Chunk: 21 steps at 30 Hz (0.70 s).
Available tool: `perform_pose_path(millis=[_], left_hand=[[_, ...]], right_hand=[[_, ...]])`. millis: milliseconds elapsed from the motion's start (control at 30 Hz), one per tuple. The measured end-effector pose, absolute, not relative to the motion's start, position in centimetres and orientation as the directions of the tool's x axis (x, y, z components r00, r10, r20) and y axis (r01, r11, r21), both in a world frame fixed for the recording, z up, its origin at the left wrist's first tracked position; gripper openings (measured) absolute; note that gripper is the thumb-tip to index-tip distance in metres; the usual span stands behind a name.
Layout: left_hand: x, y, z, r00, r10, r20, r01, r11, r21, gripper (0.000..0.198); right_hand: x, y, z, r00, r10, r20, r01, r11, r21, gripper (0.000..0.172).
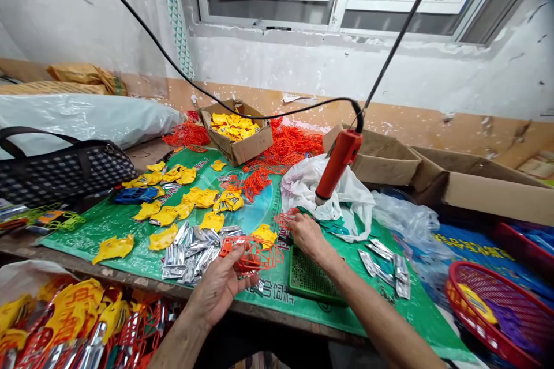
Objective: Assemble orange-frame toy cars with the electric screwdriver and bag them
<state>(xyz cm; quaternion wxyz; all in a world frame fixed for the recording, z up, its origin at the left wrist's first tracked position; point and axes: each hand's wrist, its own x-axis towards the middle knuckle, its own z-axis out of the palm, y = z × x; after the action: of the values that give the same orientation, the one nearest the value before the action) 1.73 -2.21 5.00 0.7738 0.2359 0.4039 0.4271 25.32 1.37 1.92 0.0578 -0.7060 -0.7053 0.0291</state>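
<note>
My left hand (223,285) grips an orange-red plastic lattice frame (259,256) between thumb and fingers, above the front of the green mat. My right hand (308,236) is bent with its fingertips together beside a small red piece (286,218); what they hold, if anything, is hidden. Just above that hand hangs a red electric screwdriver (337,167) on a black cord, tip down. A green perforated tray (311,277) lies under my right wrist. Left of my hands are a pile of silvery metal parts (193,253) and scattered yellow plastic pieces (212,221).
A cardboard box (249,147) of yellow pieces stands at the back among heaped red frames (294,144). A white plastic bag (303,181) lies behind my right hand. At the right are a red basket (459,294) and open cartons (381,155); a checked bag (64,170) sits left.
</note>
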Motion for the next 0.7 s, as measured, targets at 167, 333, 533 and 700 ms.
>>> perform_pose_path(millis=[167,333,533,700], left_hand=[[1.8,-3.3,5.5,0.346,0.859,-0.378,-0.445,0.505,0.74,0.009],[1.1,-3.4,5.6,0.34,0.86,-0.38,-0.432,0.502,0.75,0.012],[1.5,-3.7,5.1,0.326,0.854,-0.405,-0.419,0.515,0.748,0.012],[2.0,-4.2,4.7,0.363,0.855,-0.371,-0.424,0.506,0.751,0.018]], right_hand=[[24.1,2.2,3.3,-0.013,0.989,0.15,0.983,0.04,-0.179,0.033],[25.9,1.8,2.7,0.131,0.985,0.114,0.969,-0.102,-0.226,0.031],[28.6,0.0,2.1,0.252,0.968,0.015,0.946,-0.243,-0.214,0.028],[28.6,-0.6,2.2,0.17,0.976,-0.136,0.96,-0.195,-0.2,0.03]])
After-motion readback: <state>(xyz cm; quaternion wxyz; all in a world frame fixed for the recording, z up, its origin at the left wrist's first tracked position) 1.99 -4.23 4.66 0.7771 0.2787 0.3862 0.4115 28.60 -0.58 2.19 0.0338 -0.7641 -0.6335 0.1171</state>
